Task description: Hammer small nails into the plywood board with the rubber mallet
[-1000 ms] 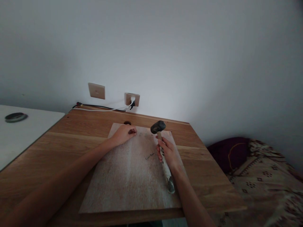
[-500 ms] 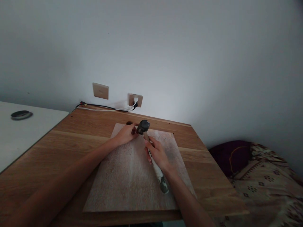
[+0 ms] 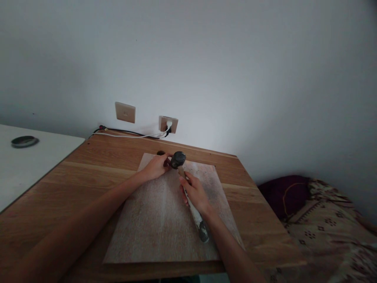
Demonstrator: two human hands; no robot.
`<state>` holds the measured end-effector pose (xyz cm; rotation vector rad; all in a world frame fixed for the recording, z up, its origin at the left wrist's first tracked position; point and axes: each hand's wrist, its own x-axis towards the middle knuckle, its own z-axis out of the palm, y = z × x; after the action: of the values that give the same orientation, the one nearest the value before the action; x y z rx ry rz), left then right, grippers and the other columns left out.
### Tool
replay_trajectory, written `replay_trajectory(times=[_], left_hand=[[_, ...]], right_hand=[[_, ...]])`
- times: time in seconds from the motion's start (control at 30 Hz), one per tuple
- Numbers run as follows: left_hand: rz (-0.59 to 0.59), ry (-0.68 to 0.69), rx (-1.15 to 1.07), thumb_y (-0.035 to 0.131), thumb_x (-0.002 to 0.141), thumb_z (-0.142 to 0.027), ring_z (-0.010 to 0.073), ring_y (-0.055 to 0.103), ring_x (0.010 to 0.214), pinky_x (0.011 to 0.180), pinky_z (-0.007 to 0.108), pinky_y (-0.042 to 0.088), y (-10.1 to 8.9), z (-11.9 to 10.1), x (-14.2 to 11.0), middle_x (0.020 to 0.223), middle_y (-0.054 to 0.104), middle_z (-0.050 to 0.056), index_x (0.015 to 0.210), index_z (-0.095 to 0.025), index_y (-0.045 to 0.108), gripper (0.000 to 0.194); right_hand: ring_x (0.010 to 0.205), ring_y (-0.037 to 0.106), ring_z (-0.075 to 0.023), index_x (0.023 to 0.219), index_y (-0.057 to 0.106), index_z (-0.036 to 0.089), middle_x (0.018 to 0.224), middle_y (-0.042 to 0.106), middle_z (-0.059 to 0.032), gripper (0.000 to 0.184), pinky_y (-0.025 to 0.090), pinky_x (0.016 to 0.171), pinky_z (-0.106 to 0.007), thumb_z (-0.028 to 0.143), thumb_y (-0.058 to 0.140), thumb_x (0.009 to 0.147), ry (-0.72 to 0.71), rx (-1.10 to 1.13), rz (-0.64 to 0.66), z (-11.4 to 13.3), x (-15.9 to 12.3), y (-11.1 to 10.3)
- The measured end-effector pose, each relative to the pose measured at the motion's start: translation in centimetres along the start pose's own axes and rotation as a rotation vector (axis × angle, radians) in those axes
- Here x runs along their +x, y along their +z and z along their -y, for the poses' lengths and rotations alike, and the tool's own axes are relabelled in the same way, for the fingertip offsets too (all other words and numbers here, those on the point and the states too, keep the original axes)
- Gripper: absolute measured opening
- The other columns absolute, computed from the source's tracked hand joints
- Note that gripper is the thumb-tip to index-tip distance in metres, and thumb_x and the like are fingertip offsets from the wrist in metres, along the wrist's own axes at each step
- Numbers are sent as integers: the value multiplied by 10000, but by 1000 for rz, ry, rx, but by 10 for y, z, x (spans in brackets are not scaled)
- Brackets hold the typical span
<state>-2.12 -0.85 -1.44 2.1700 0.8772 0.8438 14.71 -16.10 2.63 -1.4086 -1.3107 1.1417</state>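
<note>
A hammer (image 3: 195, 214) with a dark head and a worn, pale handle slants over the board. My right hand (image 3: 196, 192) is closed round the upper part of its handle. The hammer head is right beside the fingertips of my left hand (image 3: 156, 166). Those fingers are pinched together near the board's far edge, and whatever they hold is hidden behind the hammer head. Under both hands lies a flat, pale wooden board (image 3: 159, 232). A small dark round object (image 3: 160, 153) shows just behind my left hand.
The board rests on a wooden table (image 3: 97, 173) against the wall. White and black cables (image 3: 126, 135) run along its back edge to a wall socket (image 3: 168, 124). At left, a white table (image 3: 35, 165) bears a dark round item (image 3: 25, 141). Patterned bedding (image 3: 324, 224) is at right.
The hammer head has dropped very slightly towards the board beside my left fingers. My left hand has stayed almost in place, and the view has shifted a little.
</note>
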Motion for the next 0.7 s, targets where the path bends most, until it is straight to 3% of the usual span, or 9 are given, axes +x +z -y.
replay_trajectory(times=[0.27,0.4,0.5,0.63,0.7], left_hand=[[23,-43,-33,654,793,-70,235,771,907,838,330,576,-4,-7,-1,981,811,74,1283,-159,667,499],[-8,2,131,687,806,-109,263,721,944,878,389,571,-6,-23,-3,985,772,92,1141,-152,707,338],[-20,264,370,678,853,-127,303,662,1101,979,442,536,0,-47,-10,1076,736,126,1026,-165,721,182],[209,760,535,634,944,-96,224,674,1101,1010,364,505,26,-80,-24,1100,754,58,1074,-202,692,177],[243,893,607,615,971,-71,192,690,1055,959,326,504,39,-87,-30,1066,765,26,1027,-206,678,158]], right_hand=[[313,429,-101,1028,672,218,567,546,76,436,352,274,-240,618,697,856,37,65,4,3,-1,-4],[316,419,-89,1110,657,197,599,561,84,514,341,268,-230,599,748,804,18,199,-142,7,-7,-25],[313,399,-75,1149,643,198,595,537,105,555,323,270,-211,590,773,779,-24,314,-290,5,-10,-45],[306,399,-74,1105,645,196,567,530,113,588,306,273,-204,589,827,707,-14,396,-347,-4,-10,-60],[307,407,-76,1092,647,194,564,534,110,592,306,272,-206,593,835,697,-18,418,-357,-6,-9,-61]])
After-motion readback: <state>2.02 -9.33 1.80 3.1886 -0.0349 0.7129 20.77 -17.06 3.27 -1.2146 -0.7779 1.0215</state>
